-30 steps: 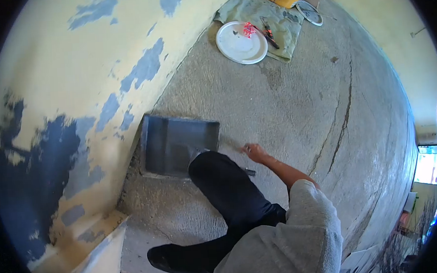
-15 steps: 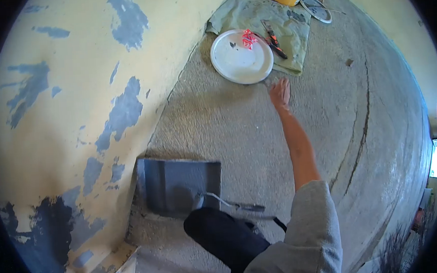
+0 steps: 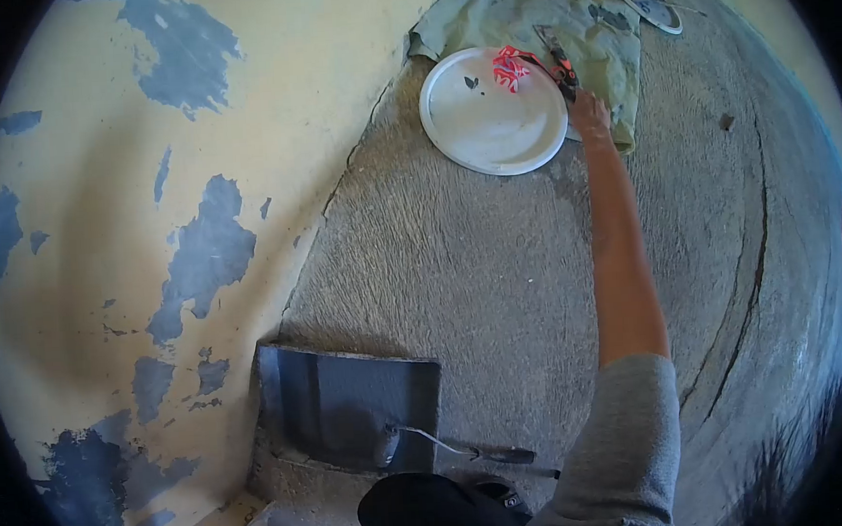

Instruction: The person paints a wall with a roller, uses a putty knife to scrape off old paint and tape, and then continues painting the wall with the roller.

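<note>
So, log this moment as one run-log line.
right hand: at red-and-black-handled tool | on: green cloth | beside: round white lid | left hand: out of view

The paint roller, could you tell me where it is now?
In the head view the paint roller lies low at centre, its head in the grey paint tray by the wall, its handle pointing right.

Right hand: a second ago beside the paint tray, near the roller handle; half a second ago flat over the floor just short of the white plate; now arm fully stretched, fingers at the orange-and-black tool on the green cloth. Dark trouser knee: earlier over the tray's corner, now low at the frame's bottom edge. View: swung forward, tray lower, plate and cloth nearer.
</note>
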Tool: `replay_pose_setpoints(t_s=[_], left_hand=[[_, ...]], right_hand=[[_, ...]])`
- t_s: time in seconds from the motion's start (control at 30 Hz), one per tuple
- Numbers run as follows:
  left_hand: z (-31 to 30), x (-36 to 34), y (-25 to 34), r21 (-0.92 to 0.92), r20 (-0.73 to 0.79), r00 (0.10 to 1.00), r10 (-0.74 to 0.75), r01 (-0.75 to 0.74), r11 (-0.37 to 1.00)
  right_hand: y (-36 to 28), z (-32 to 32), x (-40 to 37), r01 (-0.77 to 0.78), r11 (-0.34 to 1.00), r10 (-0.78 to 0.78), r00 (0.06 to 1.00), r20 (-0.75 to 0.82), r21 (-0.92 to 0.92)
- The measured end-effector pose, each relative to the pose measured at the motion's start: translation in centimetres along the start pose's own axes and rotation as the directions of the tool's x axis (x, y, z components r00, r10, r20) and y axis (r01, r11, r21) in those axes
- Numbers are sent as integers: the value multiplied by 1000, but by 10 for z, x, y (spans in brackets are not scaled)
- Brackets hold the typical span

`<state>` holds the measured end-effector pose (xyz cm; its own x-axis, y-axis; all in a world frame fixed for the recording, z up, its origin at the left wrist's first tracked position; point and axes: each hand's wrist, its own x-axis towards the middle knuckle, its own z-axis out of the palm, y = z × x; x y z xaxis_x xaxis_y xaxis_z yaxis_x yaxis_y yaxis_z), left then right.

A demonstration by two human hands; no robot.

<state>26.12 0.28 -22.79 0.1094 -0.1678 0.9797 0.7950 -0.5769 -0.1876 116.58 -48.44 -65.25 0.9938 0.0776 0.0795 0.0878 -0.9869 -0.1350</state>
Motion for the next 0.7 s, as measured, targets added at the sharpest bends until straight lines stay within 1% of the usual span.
replay_pose_setpoints(t_s=[0.03, 0.1, 0.13, 0.2, 0.23, 0.27, 0.3, 0.33, 0.37, 0.4, 0.43, 0.47, 0.57, 0.6, 0.67, 0.7], left_hand=[[-1, 2, 3, 4, 7, 1000, -3, 2, 1000], [0, 15, 3, 6, 6, 1000, 1, -1, 1000], [2, 20, 2, 7, -2, 1000, 0, 0, 1000], [6, 37, -5, 2, 16, 1000, 8, -8, 1000], [7, 46, -11, -2, 31, 999, 12, -12, 1000], [9, 52, -15, -8, 45, 999, 13, -12, 1000], [12, 54, -16, -14, 53, 999, 6, -5, 1000], [17, 56, -17, -23, 60, 998, 2, 0, 1000], [20, 59, -16, -29, 62, 998, -1, 3, 1000], [26, 60, -13, -39, 60, 998, -5, 7, 999], [32, 64, -11, -50, 61, 998, -1, 4, 999], [36, 68, -10, -57, 65, 998, 6, -2, 998], [46, 71, -6, -77, 88, 996, 24, -17, 997], [47, 70, -5, -80, 99, 995, 28, -21, 997], [47, 67, -3, -82, 122, 992, 34, -25, 996], [47, 64, -2, -82, 135, 990, 36, -25, 996]], right_hand=[[6, 7, 1, 3, 1000, -3, 1000, -5, 0], [8, 21, -11, 24, 998, -29, 995, -100, -51], [3, 13, -18, 21, 999, -26, 993, -114, -41], [2, 4, -59, -37, 996, 36, 999, 13, 87], [6, 7, -78, -49, 954, 49, 999, 7, 294], [13, 7, -96, -57, 872, 66, 998, -1, 487], [19, -11, -116, -60, 875, 72, 997, -8, 481], [25, -32, -139, -155, 794, 61, 982, 177, 588], [26, -48, -154, -263, 696, 17, 937, 350, 669], [33, -48, -160, -263, 691, 28, 941, 338, 673], [45, -30, -166, -310, 414, -45, 932, 359, 856], [51, -19, -171, -344, 91, -125, 927, 353, 935], [37, -58, -183, -360, 37, -123, 924, 362, 932], [35, -60, -185, -362, 36, -119, 924, 364, 931], [33, -64, -185, -240, 337, -240, 913, 329, 911], [34, -59, -185, -242, 341, -238, 913, 332, 909]])
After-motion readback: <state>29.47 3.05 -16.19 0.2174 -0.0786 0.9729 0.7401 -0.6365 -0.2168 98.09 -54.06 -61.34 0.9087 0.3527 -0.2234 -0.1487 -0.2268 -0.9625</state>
